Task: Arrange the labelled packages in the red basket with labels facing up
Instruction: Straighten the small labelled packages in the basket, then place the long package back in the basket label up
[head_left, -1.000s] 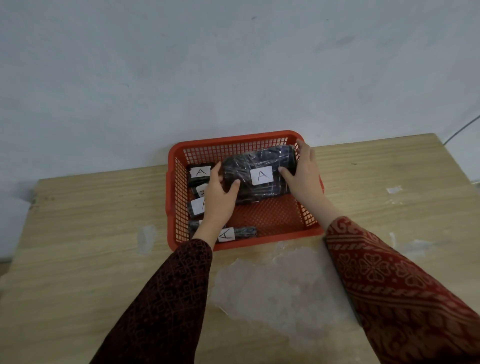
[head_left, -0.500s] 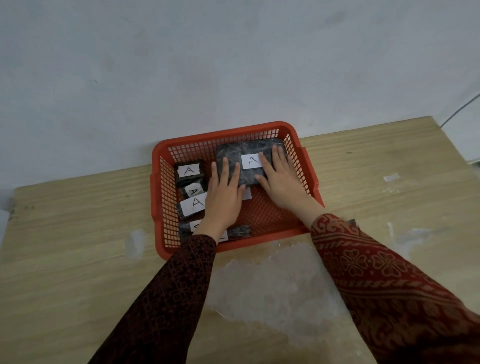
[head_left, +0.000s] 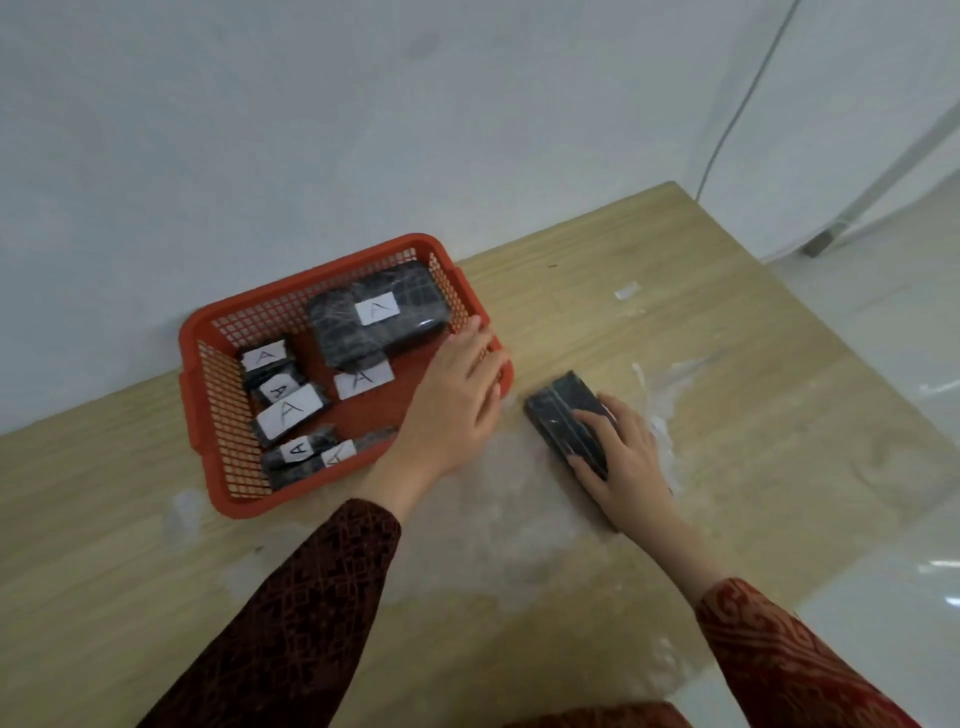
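Observation:
The red basket sits at the table's back left and holds several black wrapped packages, their white "A" labels facing up. The largest package lies at the basket's back right. A loose-looking white label shows in the middle of the basket floor. My left hand rests over the basket's front right corner, fingers spread, holding nothing. On the table right of the basket lies a black package with no label visible. My right hand lies on its near end, fingers curled around it.
The wooden table has pale worn patches in front of the basket and near my right hand. Its right edge drops to a shiny white floor. A white wall runs close behind the basket, with a thin cable hanging at the right.
Both hands left the large package, which now lies flat at the basket's back right. My right hand moved out to the black package on the table, and the view swung right.

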